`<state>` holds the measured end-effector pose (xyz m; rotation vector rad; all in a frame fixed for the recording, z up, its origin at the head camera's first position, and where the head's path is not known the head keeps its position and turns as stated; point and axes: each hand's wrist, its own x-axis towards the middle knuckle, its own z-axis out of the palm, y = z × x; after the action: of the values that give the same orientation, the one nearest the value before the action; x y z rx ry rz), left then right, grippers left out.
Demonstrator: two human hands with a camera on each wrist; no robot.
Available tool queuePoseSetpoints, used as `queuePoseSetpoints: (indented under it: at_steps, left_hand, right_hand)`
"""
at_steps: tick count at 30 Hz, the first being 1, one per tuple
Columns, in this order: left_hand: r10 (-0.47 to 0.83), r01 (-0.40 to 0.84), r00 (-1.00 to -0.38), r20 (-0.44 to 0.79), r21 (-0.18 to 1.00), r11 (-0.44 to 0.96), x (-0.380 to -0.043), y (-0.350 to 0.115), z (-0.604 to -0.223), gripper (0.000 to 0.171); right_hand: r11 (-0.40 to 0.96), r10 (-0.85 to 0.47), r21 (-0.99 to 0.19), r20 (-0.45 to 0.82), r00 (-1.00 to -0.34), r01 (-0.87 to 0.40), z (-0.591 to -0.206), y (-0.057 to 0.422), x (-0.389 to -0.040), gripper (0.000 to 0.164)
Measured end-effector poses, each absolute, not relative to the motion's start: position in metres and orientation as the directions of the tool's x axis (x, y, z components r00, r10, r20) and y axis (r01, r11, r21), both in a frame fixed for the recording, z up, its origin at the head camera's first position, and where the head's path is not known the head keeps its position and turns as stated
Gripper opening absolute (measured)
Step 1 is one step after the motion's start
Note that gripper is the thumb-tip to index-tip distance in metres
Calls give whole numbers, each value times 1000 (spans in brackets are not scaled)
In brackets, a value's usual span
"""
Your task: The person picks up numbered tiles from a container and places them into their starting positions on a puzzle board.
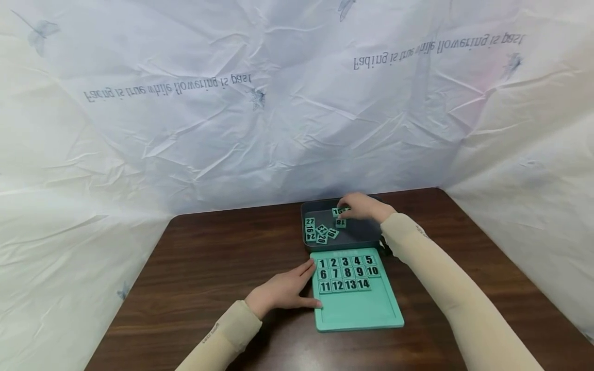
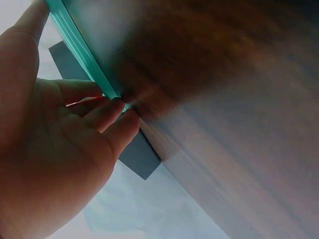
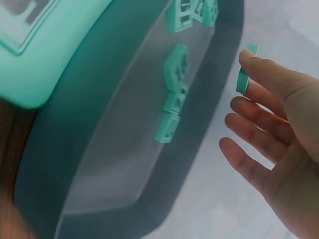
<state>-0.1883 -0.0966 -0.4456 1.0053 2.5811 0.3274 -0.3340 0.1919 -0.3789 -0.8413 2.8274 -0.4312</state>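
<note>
My right hand (image 1: 359, 206) is over the dark grey tray (image 1: 320, 210), pinching a green number tile (image 3: 243, 79) marked 15 between thumb and forefinger, its other fingers spread. Below it in the tray lie several loose tiles, among them 18 (image 1: 341, 223), 22 (image 1: 310, 221) and 19 (image 1: 332, 233). My left hand (image 1: 283, 291) rests at the left edge of the green board (image 1: 357, 312), its thumb and extended fingertips touching the rim. Tiles 1 to 14 sit in rows on the board, and bare green surface shows to the right of 14 (image 1: 364, 284) and below.
The tray stands right behind the board on a dark brown wooden table (image 1: 209, 278). White sheeting (image 1: 232, 134) with printed writing hangs behind the table and at both sides.
</note>
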Motion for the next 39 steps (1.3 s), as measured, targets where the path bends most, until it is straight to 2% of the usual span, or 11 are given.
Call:
queuePoseSetpoints:
  at_steps: [10, 19, 29, 39]
  left_hand:
    - [691, 609, -686, -227, 340, 716, -191, -98, -450, 103]
    - [696, 622, -683, -221, 324, 713, -192, -98, -450, 102]
    - [697, 626, -684, -215, 318, 712, -192, -98, -451, 102]
    - [699, 625, -681, -219, 323, 710, -191, -98, -449, 102]
  right_hand:
    - [777, -564, -330, 15, -826, -536, -362, 220, -292, 42]
    - [755, -584, -382, -22, -811, -534, -370, 243, -241, 42]
    - [765, -573, -401, -67, -817, -504, -385, 246, -199, 38]
    - [794, -558, -352, -94, -825, -496, -403, 246, -169, 36]
